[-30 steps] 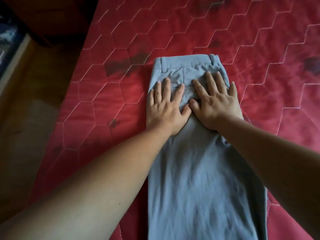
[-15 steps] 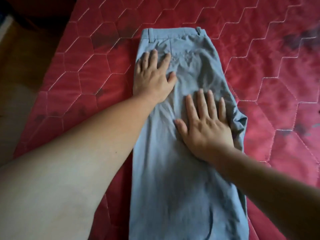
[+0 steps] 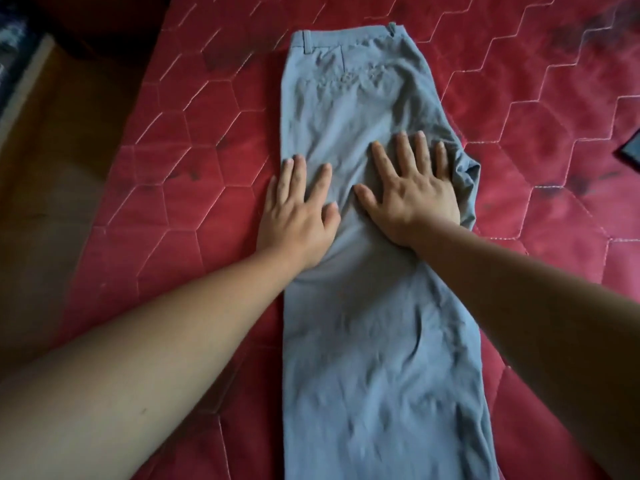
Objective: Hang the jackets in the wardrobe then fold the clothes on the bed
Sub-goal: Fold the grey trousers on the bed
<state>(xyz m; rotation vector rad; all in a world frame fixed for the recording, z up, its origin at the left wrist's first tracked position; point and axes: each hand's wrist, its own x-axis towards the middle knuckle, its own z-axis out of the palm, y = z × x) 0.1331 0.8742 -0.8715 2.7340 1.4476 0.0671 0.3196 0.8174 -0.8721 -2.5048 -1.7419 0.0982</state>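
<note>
Grey trousers (image 3: 363, 306) lie folded lengthwise on the red quilted bed (image 3: 173, 202), waistband at the far end. Their leg ends run off the bottom of the shot. A dark flat thing (image 3: 628, 150) well right of the trousers is cut by the frame edge (no idea what it is). Both hands press flat, fingers straight and a bit spread: right hand (image 3: 412, 199) by the trousers' bunched right edge, left hand (image 3: 298, 216) over their left edge. Half a second ago the left hand was up near the waistband; now it's level with the right.
</note>
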